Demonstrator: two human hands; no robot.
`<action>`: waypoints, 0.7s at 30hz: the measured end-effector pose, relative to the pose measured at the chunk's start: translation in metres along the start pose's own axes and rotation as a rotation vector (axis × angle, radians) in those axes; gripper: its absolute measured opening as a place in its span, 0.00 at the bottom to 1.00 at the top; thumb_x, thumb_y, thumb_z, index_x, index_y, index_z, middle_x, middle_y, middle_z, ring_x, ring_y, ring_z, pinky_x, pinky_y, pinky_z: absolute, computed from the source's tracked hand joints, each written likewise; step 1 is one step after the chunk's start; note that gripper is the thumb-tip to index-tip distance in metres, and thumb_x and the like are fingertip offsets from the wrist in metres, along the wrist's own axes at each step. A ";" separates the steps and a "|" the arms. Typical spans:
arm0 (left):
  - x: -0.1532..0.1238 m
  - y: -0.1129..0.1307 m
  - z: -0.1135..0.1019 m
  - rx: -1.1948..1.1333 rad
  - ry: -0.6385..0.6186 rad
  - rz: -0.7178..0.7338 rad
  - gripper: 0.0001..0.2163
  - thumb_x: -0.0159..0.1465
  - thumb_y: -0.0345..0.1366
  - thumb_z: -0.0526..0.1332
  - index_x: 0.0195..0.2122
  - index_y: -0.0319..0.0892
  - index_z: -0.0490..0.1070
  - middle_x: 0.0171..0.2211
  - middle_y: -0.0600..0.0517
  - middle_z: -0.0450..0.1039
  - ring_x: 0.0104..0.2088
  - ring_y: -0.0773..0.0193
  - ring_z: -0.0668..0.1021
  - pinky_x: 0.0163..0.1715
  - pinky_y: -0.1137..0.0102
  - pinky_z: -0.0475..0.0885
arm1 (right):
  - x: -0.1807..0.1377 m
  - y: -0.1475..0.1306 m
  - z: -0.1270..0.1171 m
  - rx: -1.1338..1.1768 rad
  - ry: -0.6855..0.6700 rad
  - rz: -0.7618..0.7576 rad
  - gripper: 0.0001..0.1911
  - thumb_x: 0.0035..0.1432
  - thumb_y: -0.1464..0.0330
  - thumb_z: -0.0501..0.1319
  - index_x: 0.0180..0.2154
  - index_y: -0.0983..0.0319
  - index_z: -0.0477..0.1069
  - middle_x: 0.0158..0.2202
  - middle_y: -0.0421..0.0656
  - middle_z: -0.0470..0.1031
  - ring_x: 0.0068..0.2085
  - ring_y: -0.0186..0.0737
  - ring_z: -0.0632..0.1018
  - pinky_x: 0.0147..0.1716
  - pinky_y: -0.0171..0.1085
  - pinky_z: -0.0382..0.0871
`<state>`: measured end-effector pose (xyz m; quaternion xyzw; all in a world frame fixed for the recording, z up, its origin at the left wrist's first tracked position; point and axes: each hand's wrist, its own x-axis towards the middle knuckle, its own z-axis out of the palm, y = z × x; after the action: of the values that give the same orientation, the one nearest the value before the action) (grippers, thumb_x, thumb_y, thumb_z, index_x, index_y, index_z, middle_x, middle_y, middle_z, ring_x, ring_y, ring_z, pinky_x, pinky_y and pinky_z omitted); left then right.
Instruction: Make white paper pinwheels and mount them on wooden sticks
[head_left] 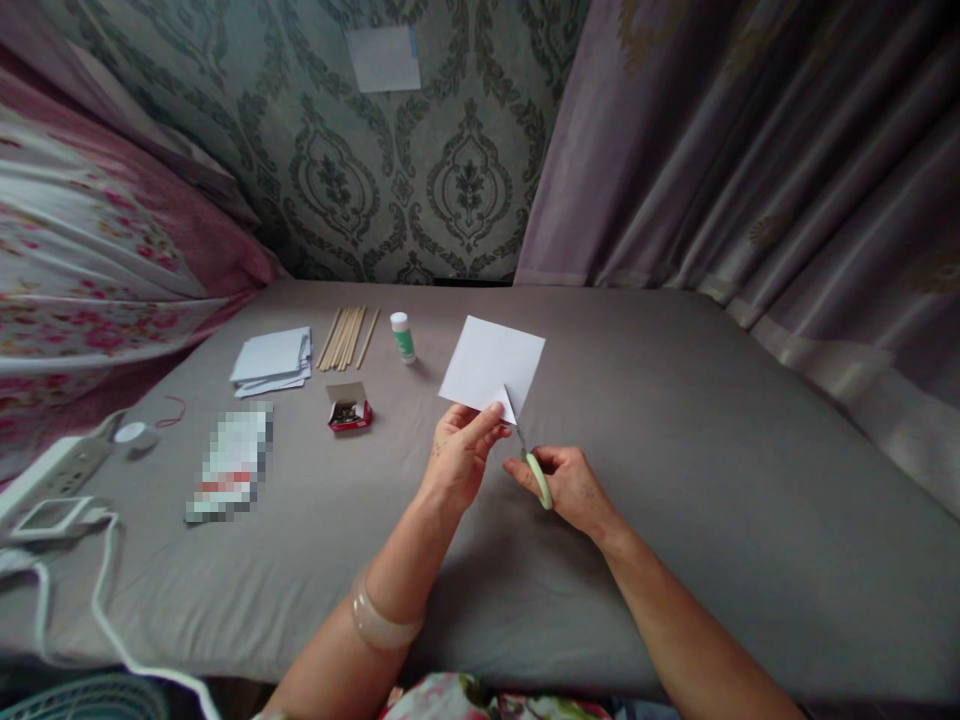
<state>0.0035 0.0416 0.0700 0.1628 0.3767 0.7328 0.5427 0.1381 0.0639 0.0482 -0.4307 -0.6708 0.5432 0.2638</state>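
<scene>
My left hand (461, 450) pinches a square of white paper (495, 358) by its near edge, with the thumb on top. The paper is held up above the grey cloth, tilted toward me. In my right hand (566, 485) is a pair of scissors (538, 480) with pale green handles, the fingers closed around them. The scissor blades reach into the paper's near right corner, close to my left thumb. A narrow flap of paper stands up at the cut. Part of the blades is hidden by the paper.
Left of my hands lie a stack of white paper (271, 358), several wooden sticks (345, 338), a glue stick (403, 338), an open red box (349, 410) of small dark pieces and a blurred packet (234, 465). A power strip (56, 480) with white cables sits at the left edge.
</scene>
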 end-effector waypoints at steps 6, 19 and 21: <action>0.002 -0.001 -0.001 -0.042 -0.003 -0.045 0.13 0.43 0.31 0.73 0.28 0.37 0.72 0.25 0.56 0.73 0.23 0.74 0.74 0.25 0.77 0.70 | 0.000 0.001 0.000 -0.004 0.024 -0.012 0.26 0.43 0.51 0.65 0.15 0.61 0.57 0.16 0.34 0.52 0.21 0.28 0.54 0.18 0.32 0.49; 0.004 0.002 -0.002 -0.153 -0.015 -0.160 0.10 0.47 0.26 0.71 0.25 0.36 0.69 0.22 0.55 0.72 0.23 0.75 0.75 0.24 0.81 0.71 | 0.000 -0.001 0.000 0.007 0.021 -0.016 0.27 0.42 0.50 0.66 0.14 0.60 0.56 0.16 0.34 0.51 0.21 0.28 0.54 0.18 0.32 0.49; 0.004 0.003 -0.001 -0.168 -0.014 -0.191 0.08 0.49 0.25 0.69 0.26 0.36 0.70 0.23 0.55 0.72 0.22 0.75 0.75 0.24 0.81 0.72 | 0.000 -0.002 0.000 0.014 0.027 -0.016 0.27 0.42 0.49 0.66 0.14 0.60 0.56 0.16 0.34 0.51 0.20 0.28 0.54 0.18 0.32 0.49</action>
<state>-0.0006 0.0441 0.0708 0.0851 0.3240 0.7057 0.6243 0.1371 0.0638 0.0497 -0.4307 -0.6668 0.5399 0.2798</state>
